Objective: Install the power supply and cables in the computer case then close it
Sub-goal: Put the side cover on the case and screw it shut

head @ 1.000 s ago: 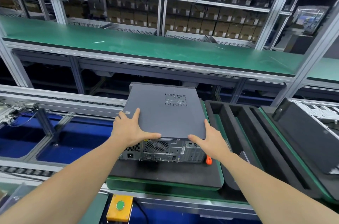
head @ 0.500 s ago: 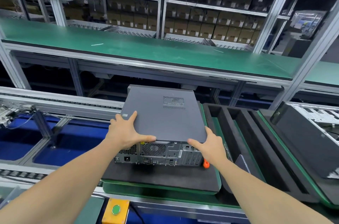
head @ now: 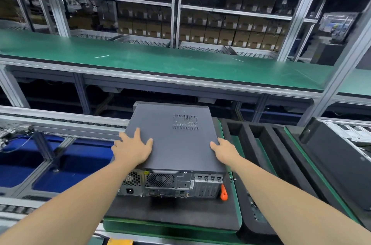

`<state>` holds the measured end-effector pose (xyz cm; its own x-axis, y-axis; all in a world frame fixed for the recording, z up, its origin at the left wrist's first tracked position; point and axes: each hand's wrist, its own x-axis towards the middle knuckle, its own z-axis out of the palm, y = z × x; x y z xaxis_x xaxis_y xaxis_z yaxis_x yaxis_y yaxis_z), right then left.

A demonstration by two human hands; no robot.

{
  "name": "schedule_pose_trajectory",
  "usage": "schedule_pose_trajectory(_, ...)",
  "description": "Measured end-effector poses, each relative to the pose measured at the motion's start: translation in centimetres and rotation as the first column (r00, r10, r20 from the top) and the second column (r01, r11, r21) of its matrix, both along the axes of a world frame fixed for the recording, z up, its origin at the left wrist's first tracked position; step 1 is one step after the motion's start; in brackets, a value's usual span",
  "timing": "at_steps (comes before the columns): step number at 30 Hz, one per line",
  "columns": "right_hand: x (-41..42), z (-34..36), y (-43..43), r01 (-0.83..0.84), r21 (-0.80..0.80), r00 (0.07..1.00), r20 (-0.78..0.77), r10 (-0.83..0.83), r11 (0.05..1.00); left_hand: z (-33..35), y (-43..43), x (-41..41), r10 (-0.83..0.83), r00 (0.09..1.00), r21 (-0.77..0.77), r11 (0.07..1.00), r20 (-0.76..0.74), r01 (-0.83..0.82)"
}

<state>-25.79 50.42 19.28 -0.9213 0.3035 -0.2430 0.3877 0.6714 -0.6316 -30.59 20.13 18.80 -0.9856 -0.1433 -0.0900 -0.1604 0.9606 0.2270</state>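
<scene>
A dark grey computer case (head: pixel 176 144) lies flat on a black foam pad (head: pixel 176 212), its rear panel with fan grille and ports (head: pixel 170 183) facing me. The grey side cover sits on top of it, closed over the inside. My left hand (head: pixel 131 149) lies flat on the cover's left part, fingers spread and straight. My right hand (head: pixel 225 151) presses against the cover's right edge with straight fingers. The power supply and cables are hidden inside.
An orange tool handle (head: pixel 223 193) lies by the case's right rear corner. Black foam trays (head: pixel 261 156) and another open case (head: pixel 349 134) stand to the right. A green bench top (head: pixel 160 60) runs behind, and a roller conveyor (head: pixel 60 120) to the left.
Both hands have slid forward along the cover, away from its rear edge. The cover now sits further forward, flush over the case.
</scene>
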Motion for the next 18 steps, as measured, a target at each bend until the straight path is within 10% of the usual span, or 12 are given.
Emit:
schedule_pose_trajectory(12,-14.3,-0.2,1.8,0.246,-0.295,0.969,0.044,-0.244,0.924,-1.3,1.2,-11.7,0.241,0.97,0.18,0.955,-0.01,-0.235)
schedule_pose_trajectory(18,-19.3,-0.4,3.1,0.422,-0.612,0.903,0.215,-0.373,0.669,-0.9,1.8,-17.0,0.351,0.936,0.283,0.896,0.019,-0.342)
